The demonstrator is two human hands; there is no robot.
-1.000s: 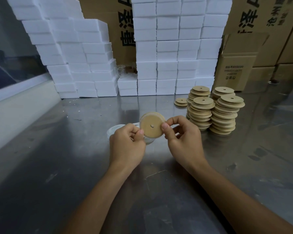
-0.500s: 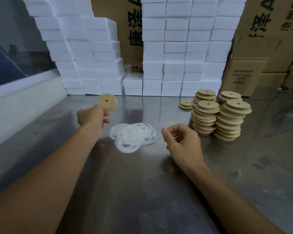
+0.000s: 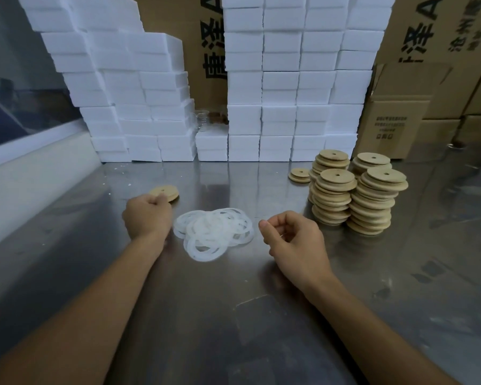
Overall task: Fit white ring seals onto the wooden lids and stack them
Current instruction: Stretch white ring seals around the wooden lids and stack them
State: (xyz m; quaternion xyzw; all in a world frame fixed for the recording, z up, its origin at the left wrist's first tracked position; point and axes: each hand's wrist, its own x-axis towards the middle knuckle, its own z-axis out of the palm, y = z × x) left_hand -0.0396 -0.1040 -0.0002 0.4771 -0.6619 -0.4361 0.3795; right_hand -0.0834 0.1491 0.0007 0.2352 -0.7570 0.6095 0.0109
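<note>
A round wooden lid (image 3: 165, 192) with a centre hole lies flat on the steel table (image 3: 233, 315), left of centre. My left hand (image 3: 147, 216) reaches to its near edge, curled fingertips still pinching the rim. A loose pile of white ring seals (image 3: 214, 232) lies between my hands. My right hand (image 3: 292, 240) hovers just right of the pile, fingers loosely curled and holding nothing. Several tall stacks of wooden lids (image 3: 356, 193) stand to the right, with a low stack of two lids (image 3: 300, 175) behind them.
White foam blocks (image 3: 283, 84) are piled in a wall along the back of the table. Brown cardboard boxes (image 3: 395, 120) stand at the back right. A pale ledge (image 3: 25, 173) borders the table on the left.
Both hands held the lid at the centre a second ago. My left hand then carried it up and left and has now lowered it onto the table. My right hand stayed put, empty.
</note>
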